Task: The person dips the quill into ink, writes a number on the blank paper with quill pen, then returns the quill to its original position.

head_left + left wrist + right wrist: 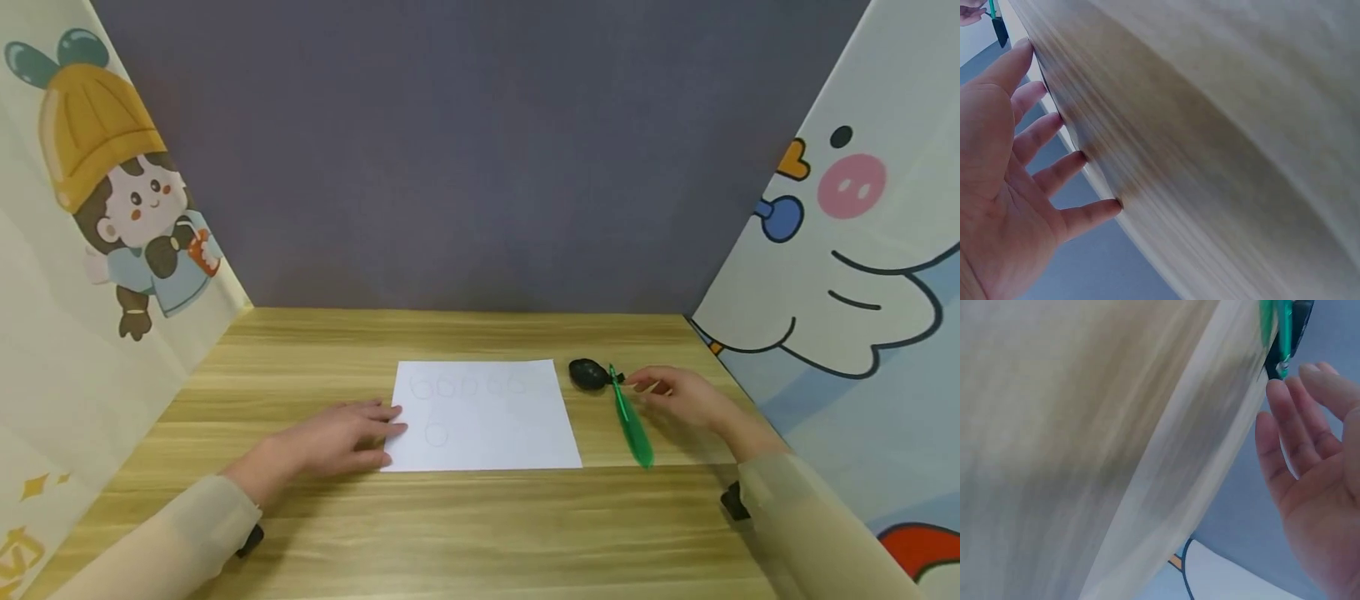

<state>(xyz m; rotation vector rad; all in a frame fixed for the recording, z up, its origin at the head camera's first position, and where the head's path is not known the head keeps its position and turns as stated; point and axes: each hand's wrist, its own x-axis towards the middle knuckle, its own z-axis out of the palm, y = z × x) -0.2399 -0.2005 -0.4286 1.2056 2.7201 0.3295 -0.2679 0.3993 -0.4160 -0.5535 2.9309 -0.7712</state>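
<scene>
A white sheet of paper (495,425) with a row of faint rounded pencil-like marks and one circle below lies on the wooden table. My left hand (348,437) rests at its left edge, fingers spread and fingertips on the paper; the left wrist view shows the same hand (1016,162) palm-side. Right of the sheet lies a black rounded object (587,374) with a narrow end. Across that end rests a slim green feather-shaped object (632,427). My right hand (686,398) is beside them, fingers loosely bent; whether its fingertips touch the black end I cannot tell.
The wooden table (465,533) meets a dark grey panel (480,167) at the back. Light panels with cartoon prints stand at the left (45,292) and right (825,400). A dark wrist strap part shows under each sleeve.
</scene>
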